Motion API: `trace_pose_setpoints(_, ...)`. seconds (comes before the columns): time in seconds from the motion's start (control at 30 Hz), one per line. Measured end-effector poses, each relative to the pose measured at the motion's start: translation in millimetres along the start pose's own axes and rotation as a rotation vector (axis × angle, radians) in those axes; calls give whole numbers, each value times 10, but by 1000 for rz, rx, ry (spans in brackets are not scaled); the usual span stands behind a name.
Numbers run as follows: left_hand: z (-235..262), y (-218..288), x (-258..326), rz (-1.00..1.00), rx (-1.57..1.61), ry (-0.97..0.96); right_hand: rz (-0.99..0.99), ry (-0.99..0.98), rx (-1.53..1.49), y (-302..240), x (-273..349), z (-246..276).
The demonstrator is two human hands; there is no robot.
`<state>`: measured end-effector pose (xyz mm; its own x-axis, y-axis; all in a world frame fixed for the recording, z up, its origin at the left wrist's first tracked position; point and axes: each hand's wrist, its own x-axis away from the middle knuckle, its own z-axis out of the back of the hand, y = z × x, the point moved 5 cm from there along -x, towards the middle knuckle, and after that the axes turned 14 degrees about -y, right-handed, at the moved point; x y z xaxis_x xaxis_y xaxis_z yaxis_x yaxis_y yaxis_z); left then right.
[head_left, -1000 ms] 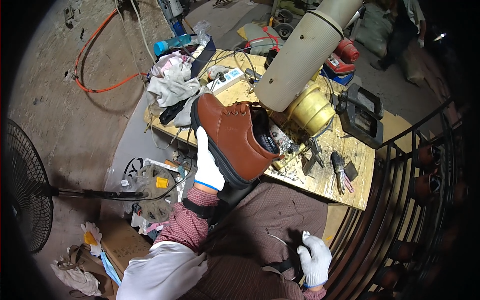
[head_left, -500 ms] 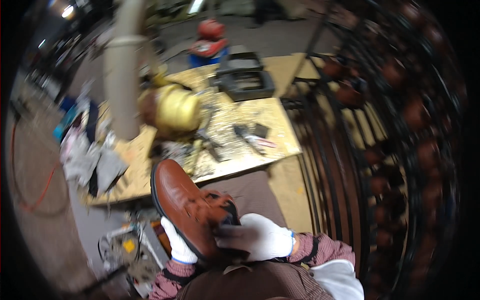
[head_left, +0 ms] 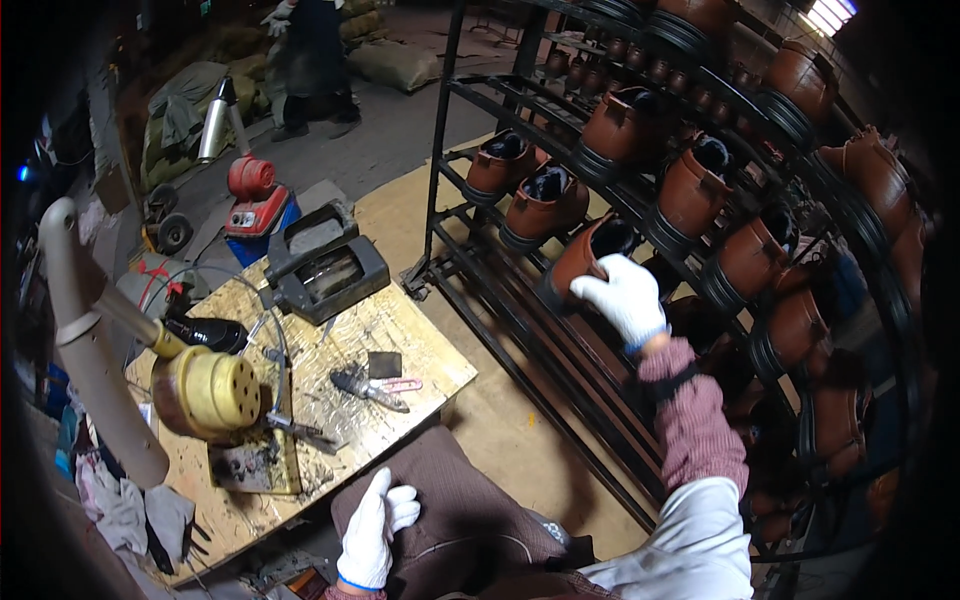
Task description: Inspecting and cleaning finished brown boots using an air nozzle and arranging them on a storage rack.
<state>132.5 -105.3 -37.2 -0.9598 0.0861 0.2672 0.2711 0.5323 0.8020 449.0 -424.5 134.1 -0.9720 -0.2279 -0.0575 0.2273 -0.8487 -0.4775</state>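
Presently found black rack (head_left: pixel 436 185) at right, loaded with brown shoes (head_left: pixel 618 130); observed right hand (head_left: pixel 628 302) partly curled over one shoe (head_left: pixel 574 264) at rack's near side, cannot confirm grip; noted left hand (head_left: pixel 373 530) loosely open, holding nothing.

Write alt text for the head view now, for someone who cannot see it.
A person's white-gloved right hand touches a brown shoe on a black metal rack holding many similar shoes. The white-gloved left hand is open over the lap. At left, a wooden table bears a yellow cylindrical device.
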Motion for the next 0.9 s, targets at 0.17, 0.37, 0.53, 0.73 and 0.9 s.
trace_pose_setpoints(0.17, 127, 198, 45, 36, 152, 272, -29, 8, 503, 72, -698, -86)
trace_pose_setpoints(0.37, 135, 336, 15, 6, 173, 282, -39, 53, 334, -120, -1634, -451)
trace_pose_setpoints(0.53, -41, 372, 64, -47, 119, 157, 18, -77, 478, -290, -1458, -754)
trace_pose_setpoints(0.73, -25, 102, 386, -191, 113, 117, 319, -73, -41, -1030, -175, -381)
trace_pose_setpoints(0.9, -206, 189, 577, -216, 352, 56, 1073, -339, -82, -2019, 1438, -156)
